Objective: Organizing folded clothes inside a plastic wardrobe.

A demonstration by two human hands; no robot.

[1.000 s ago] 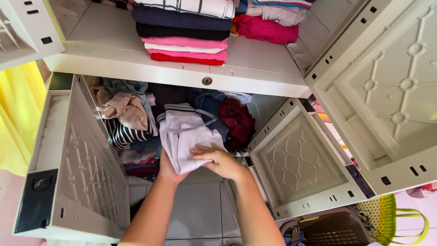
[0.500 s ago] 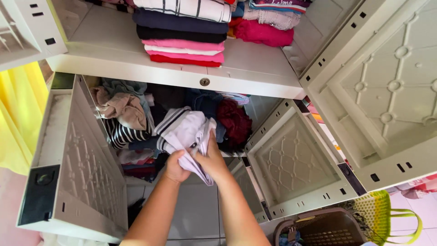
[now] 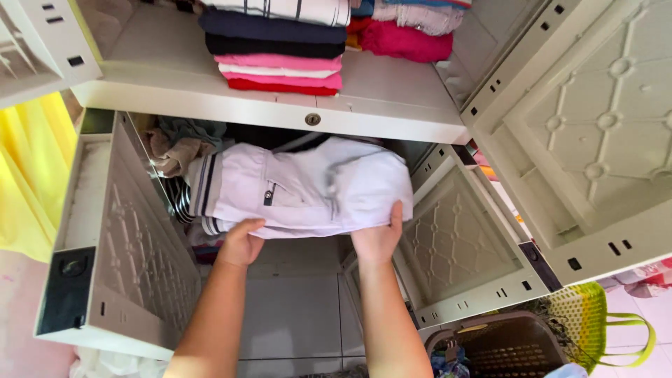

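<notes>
white folded shirt (image 3: 308,185) held at frame centre, before lower cabinet compartment (image 3: 280,136) | left hand (image 3: 241,241) at 7 o'clock edge, right hand (image 3: 376,238) at 5 o'clock edge, fingers pinching hem | risk: fold may be lost if grip slackens; sagging cloth could snag open door (image 3: 462,245)

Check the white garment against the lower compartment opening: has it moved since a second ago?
Yes. The white garment was bunched low inside the lower compartment; now both hands, left hand and right hand, hold it spread wide, raised near the shelf keyhole.
</notes>
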